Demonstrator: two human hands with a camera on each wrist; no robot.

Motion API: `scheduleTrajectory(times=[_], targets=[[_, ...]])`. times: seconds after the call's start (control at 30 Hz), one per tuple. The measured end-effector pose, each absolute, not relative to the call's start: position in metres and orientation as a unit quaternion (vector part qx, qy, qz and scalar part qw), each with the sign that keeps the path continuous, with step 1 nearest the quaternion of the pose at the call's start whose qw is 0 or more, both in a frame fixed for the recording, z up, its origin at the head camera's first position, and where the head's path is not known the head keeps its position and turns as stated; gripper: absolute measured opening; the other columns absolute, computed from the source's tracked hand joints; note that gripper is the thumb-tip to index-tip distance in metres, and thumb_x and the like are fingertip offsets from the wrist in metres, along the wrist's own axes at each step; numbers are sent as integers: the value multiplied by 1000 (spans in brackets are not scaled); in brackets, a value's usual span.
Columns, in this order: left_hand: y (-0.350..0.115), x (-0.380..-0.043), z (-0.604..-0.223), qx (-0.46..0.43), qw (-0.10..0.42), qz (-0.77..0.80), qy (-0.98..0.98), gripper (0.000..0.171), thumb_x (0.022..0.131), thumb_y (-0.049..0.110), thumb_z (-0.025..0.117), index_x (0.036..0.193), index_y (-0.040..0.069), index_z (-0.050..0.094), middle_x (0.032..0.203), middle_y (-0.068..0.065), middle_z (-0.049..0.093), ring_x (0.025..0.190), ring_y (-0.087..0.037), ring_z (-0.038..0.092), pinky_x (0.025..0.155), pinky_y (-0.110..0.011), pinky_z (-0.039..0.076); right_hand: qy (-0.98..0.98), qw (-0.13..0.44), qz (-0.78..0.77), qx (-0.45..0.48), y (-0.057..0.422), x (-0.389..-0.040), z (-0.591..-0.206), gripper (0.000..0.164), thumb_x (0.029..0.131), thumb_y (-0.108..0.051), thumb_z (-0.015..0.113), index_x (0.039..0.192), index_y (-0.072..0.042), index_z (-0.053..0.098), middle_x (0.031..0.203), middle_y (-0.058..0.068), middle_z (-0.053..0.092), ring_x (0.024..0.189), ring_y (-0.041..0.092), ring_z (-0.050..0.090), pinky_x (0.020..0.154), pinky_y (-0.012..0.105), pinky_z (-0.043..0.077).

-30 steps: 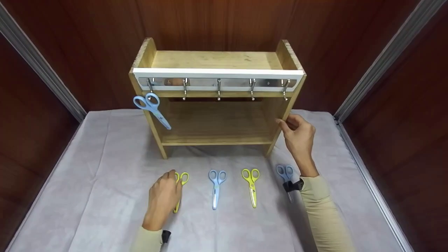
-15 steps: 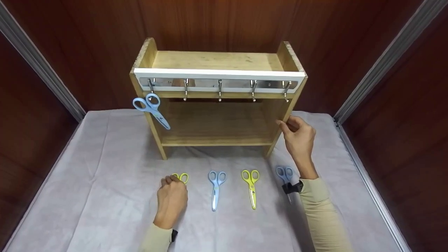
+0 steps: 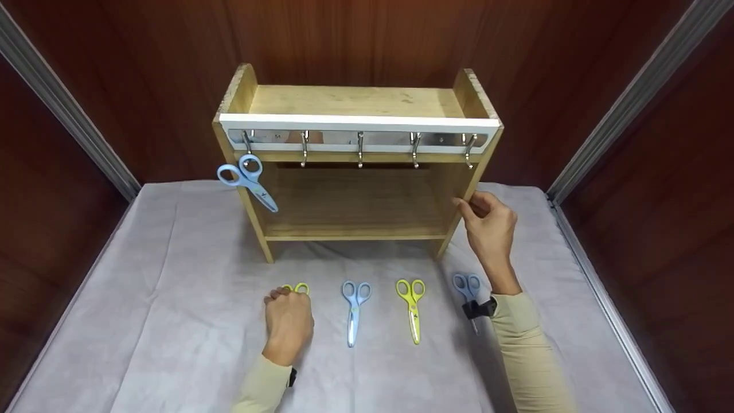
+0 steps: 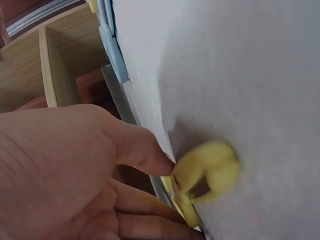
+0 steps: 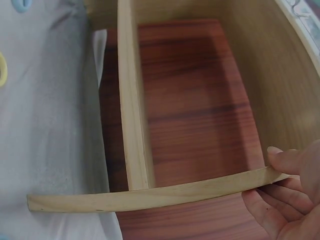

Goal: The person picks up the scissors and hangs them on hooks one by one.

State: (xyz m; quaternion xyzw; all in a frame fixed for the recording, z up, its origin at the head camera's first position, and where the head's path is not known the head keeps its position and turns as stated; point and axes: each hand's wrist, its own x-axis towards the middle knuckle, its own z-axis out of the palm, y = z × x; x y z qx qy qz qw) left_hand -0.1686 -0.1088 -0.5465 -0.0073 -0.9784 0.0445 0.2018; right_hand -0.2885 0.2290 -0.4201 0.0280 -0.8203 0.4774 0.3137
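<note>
Scissors in yellow (image 4: 217, 165) sit pinched between thumb and fingertips of the left grip (image 3: 289, 321), rings poking out just ahead. Blue scissors (image 3: 352, 312) lie near its right; cloth (image 3: 172, 298) spreads leftward, and the wooden shelf (image 3: 355, 201) stands beyond. Left wrist points forward, knuckles up; the right grip (image 3: 490, 229) clamps the shelf's side edge.

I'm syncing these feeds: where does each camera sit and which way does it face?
Head: on the head, facing forward and down at the pale wooden shelf unit; left grip, right grip and beige sleeves show.
Left wrist: on that wrist, facing yellow ring-handled scissors; left grip shows at lower left.
Right wrist: on that wrist, facing the pale wooden side panel; right grip at lower right.
Shared: head and right wrist both show right grip holding that panel.
</note>
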Motion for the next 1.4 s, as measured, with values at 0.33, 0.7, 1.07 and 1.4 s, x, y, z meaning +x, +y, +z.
scheduleTrajectory(times=[0.33,0.7,1.07,1.4], targets=[[-111,-171,-546,-14,266,-23,-964,21,79,-5,72,64,5,61,59,-13,61,53,-32,64,45,-44,53,-817,317,480,31,231,-289,-421,20,90,-17,84,104,-3,81,97,13,83,79,-9,69,72,6,53],[-113,-160,-536,8,167,-172,-971,20,87,-14,63,70,-5,67,70,-22,69,64,-42,72,51,-48,58,-819,315,479,29,230,-287,-422,22,89,-16,85,103,-1,80,98,15,82,78,-14,67,72,5,53],[-131,-164,-498,11,24,-283,-959,13,91,-9,56,81,-5,63,70,-17,63,58,-27,58,53,-42,49,-821,314,477,22,231,-288,-421,21,90,-17,84,105,-2,80,97,14,83,80,-13,68,73,5,52],[-143,-169,-465,-9,-64,-391,-918,14,105,4,55,101,-2,67,81,-11,64,63,-18,51,59,-30,43,-821,313,476,25,229,-289,-420,22,90,-17,84,104,-1,80,98,14,82,80,-11,68,72,5,52]])
